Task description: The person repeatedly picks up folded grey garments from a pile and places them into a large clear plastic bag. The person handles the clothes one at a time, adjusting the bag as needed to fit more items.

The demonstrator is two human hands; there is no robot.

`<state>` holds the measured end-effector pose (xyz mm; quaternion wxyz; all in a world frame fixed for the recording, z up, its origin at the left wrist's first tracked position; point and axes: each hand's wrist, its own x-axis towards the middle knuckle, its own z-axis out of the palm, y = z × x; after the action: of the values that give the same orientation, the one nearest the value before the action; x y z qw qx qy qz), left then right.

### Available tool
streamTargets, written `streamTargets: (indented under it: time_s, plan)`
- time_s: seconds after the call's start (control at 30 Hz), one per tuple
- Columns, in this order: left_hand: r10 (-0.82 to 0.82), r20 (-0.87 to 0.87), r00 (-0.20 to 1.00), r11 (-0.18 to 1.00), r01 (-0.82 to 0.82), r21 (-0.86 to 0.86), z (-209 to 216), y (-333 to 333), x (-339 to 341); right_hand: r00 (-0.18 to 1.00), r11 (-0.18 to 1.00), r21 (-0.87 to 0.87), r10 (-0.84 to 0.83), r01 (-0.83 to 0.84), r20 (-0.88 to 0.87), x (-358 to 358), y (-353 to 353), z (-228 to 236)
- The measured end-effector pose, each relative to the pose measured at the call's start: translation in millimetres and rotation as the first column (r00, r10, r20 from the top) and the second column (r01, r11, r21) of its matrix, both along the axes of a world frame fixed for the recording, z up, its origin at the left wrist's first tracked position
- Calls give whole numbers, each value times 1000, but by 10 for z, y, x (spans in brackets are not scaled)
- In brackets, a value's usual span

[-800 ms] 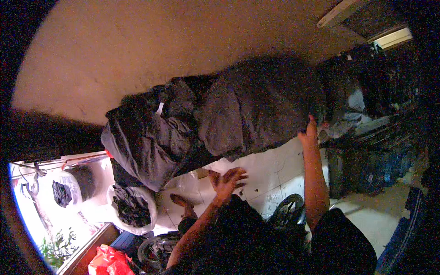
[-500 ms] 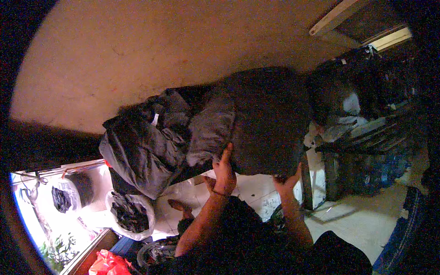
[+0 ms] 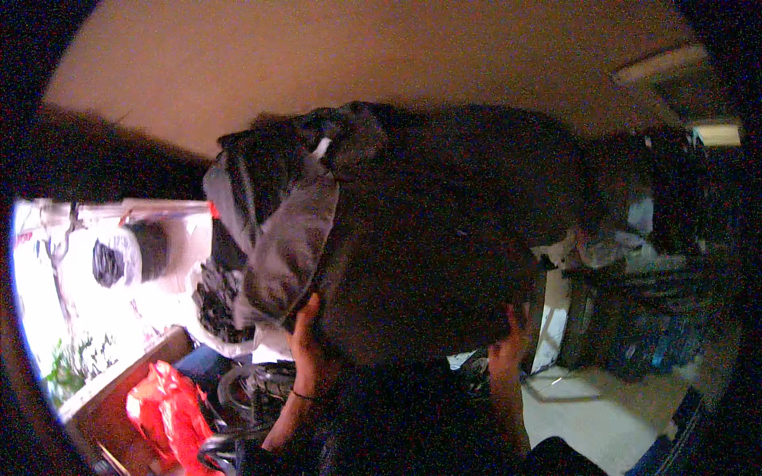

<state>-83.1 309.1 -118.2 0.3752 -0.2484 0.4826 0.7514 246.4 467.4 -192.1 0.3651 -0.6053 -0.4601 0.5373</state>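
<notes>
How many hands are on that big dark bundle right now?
2. The left hand grips the dark bundle at its lower left edge; the right hand holds its lower right edge. Fingers may be hidden beneath.

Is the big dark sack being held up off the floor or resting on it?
Held up. The big dark sack fills the view's middle, with the left hand and right hand gripping its lower edge.
</notes>
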Motion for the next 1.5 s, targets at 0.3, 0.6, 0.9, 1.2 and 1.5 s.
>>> streamTargets:
  time_s: [0.3, 0.6, 0.9, 1.2, 1.5]
  plan:
    - [-281, -403, 871, 923, 131, -361, 988, -954, -980, 566, 452, 366, 470, -813, 677, -1637, -1145, 1573]
    - [-453, -799, 395, 888, 282, -364, 475, -2769, -1749, 888, 929, -214, 193, -302, -418, -2939, -3134, 1174]
    - [-607, -397, 688, 783, 434, -445, -830, -4388, -2211, 119, 162, -296, 980, -941, 158, -4085, -4188, 843]
    - [-769, -325, 550, 638, 687, -347, -1516, -4427, -1570, 379, 417, -718, 897, -557, 227, -4004, -3175, -50]
    - [-837, -422, 348, 542, 630, -556, -1252, -4300, -1973, 338, 130, -953, 941, -273, 32, -4936, -3580, -920]
